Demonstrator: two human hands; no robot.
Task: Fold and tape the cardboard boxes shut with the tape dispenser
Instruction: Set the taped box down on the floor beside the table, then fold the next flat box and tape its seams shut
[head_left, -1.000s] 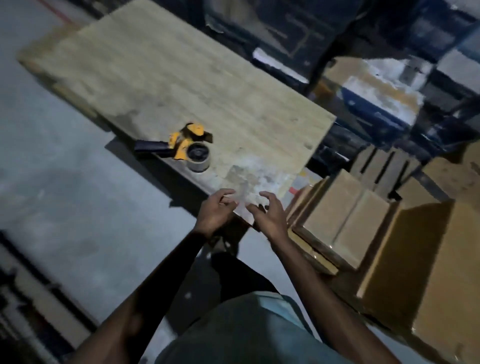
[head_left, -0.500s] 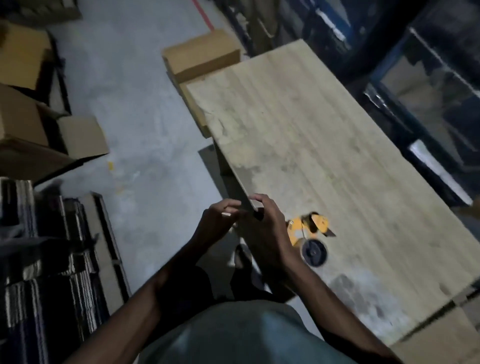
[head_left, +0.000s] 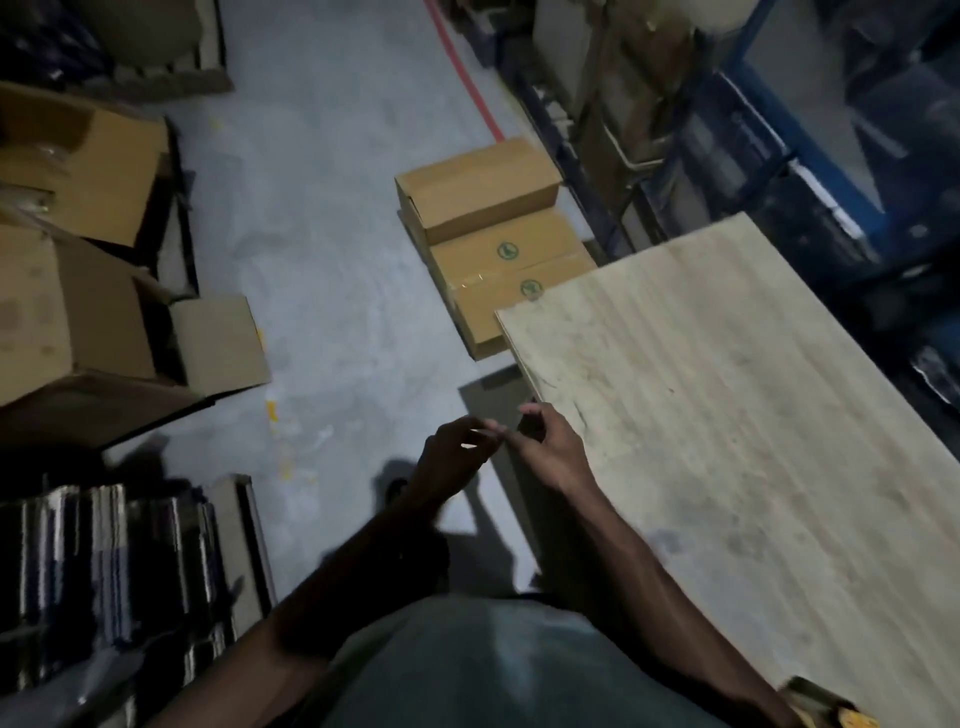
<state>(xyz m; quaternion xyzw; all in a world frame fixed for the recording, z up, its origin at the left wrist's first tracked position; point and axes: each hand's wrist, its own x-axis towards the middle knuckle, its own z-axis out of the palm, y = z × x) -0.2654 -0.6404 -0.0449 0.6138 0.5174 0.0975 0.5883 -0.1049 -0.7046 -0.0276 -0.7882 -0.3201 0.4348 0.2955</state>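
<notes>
**Hands at table edge; dispenser at lower right**

The left hand (head_left: 451, 460) is held above the floor (head_left: 332, 270), just beside the near left edge of the table (head_left: 727, 415). Its fingers are loosely curled and its tips are brought against those of the right hand (head_left: 551, 451). The right hand's fingers are likewise curled. Whether anything is pinched between the fingertips cannot be told.

Of the dispenser (head_left: 844, 716) only a yellow part is seen, at the lower right corner on the table's near end, well apart from both hands.

Two boxes (head_left: 511, 270) are stacked on the floor at the table's far left corner. The lower one is closed, with tape along its seam. The upper one is set on its far part.

Some open boxes (head_left: 104, 312) are stood at the left, flaps out. A red line (head_left: 467, 78) is marked on the floor beyond.
</notes>
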